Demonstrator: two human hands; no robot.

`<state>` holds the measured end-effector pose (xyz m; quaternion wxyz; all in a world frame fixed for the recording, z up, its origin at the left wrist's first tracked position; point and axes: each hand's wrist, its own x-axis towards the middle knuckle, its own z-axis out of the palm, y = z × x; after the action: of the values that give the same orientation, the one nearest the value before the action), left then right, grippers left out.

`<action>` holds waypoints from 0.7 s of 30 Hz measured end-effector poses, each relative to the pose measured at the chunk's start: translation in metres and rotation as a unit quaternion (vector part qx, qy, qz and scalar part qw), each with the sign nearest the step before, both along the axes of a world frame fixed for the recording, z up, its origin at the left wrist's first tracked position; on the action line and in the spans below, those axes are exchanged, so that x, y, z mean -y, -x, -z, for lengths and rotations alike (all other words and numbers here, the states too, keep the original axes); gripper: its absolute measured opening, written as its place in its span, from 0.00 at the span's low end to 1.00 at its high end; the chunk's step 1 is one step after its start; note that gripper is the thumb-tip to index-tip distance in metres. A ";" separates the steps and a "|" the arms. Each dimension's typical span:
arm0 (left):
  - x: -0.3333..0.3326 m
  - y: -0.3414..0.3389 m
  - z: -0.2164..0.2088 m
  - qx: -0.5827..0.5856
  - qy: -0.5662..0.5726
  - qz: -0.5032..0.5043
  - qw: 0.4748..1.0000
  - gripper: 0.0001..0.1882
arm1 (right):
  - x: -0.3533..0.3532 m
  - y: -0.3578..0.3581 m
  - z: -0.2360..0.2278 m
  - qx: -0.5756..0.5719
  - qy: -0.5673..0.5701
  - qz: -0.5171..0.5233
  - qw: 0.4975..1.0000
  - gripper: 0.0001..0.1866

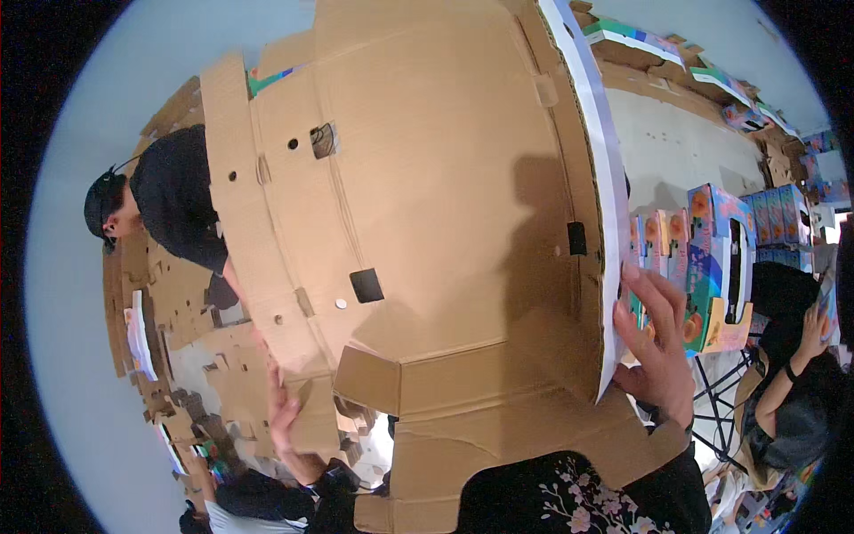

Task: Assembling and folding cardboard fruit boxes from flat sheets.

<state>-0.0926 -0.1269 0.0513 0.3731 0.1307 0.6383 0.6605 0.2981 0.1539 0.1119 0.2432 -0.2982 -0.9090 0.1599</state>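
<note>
Pale wall (178, 67) is seen behind a large unfolded carton (427, 205), held before the torso. Its white edge is braced by the right hand (656, 343), presumably for steadiness; by its opposite edge, the left hand (283, 416) is positioned. Whether either grip is clamped cannot be told.

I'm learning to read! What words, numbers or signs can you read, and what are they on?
Blue-green box beyond the right hand: lettering, too small and blurred to quote.
Row of boxes behind: printing too small to read.
Big brown cardboard: no words showing.
</note>
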 end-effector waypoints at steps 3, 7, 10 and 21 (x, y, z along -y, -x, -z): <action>0.006 -0.014 -0.025 -0.004 -0.066 -0.025 0.997 0.56 | -0.002 0.003 -0.003 0.001 0.003 -0.003 1.000 0.44; 0.000 -0.016 -0.032 -0.074 -0.101 0.039 0.991 0.61 | 0.002 0.004 -0.012 0.023 -0.038 -0.020 0.999 0.36; -0.012 -0.021 -0.035 -0.238 0.007 0.032 0.971 0.63 | 0.011 0.003 -0.019 0.039 -0.039 -0.030 0.998 0.32; -0.119 -0.040 -0.041 -0.688 -0.118 0.286 0.657 0.33 | 0.014 0.004 -0.010 0.087 -0.046 -0.069 0.993 0.27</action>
<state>-0.0528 -0.0081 0.0927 -0.0204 0.7668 0.5602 0.3129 0.2941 0.1395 0.1222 0.1648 -0.2360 -0.9516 0.1079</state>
